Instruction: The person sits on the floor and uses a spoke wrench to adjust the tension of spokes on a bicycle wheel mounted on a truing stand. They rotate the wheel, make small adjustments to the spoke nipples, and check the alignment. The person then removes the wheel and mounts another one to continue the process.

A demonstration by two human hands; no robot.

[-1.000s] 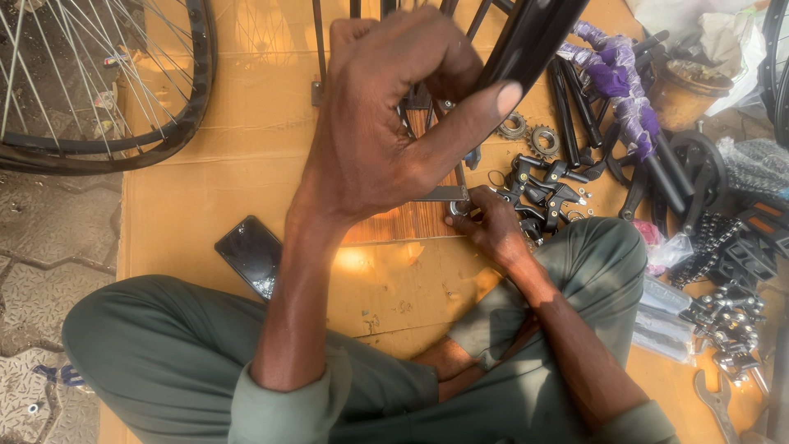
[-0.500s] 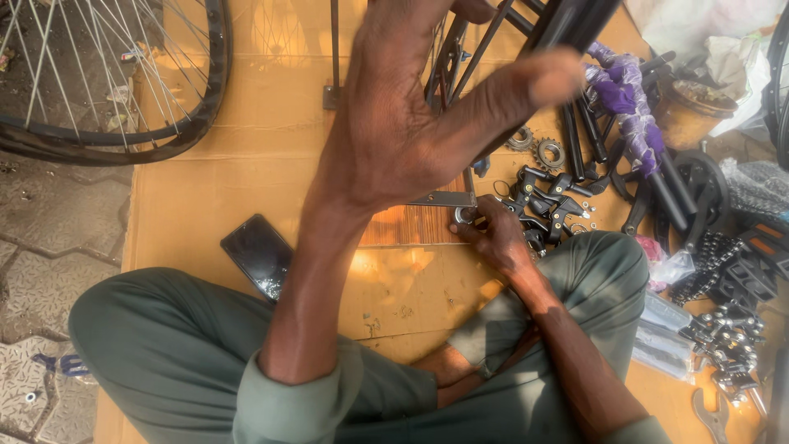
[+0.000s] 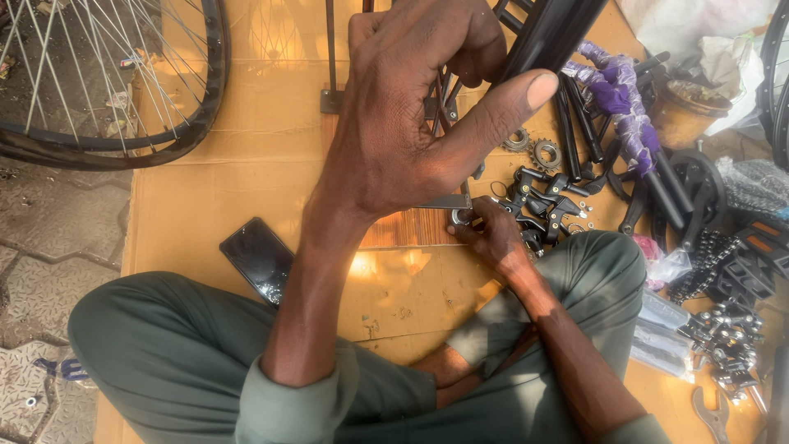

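Hands at work over flattened cardboard (image 3: pixel 246 164): we sat cross-legged in green trousers (image 3: pixel 164 362), our left hand (image 3: pixel 403 123) raised close to the camera, fingers curled round the black bicycle frame tube (image 3: pixel 551 33) with the thumb stretched flat along it. Our right hand (image 3: pixel 493 234) rested lower, near our right knee, fingertips pinched on a small silvery metal fitting (image 3: pixel 459 216) at the end of a flat grey bar (image 3: pixel 444 201); we could not tell exactly what the fitting was. Just beside that hand lay a heap of black brake levers (image 3: pixel 542 201), and beyond them two small toothed sprockets (image 3: pixel 534 150). A dark phone (image 3: pixel 259 256) lay face up on the cardboard by our left knee. A spoked wheel (image 3: pixel 107 82) rested at the upper left, partly on the paving. Black tubes wrapped in purple plastic (image 3: pixel 616 90), a chain (image 3: pixel 699 263), pedals (image 3: pixel 752 255) and bolts (image 3: pixel 727 337) crowded the right edge.
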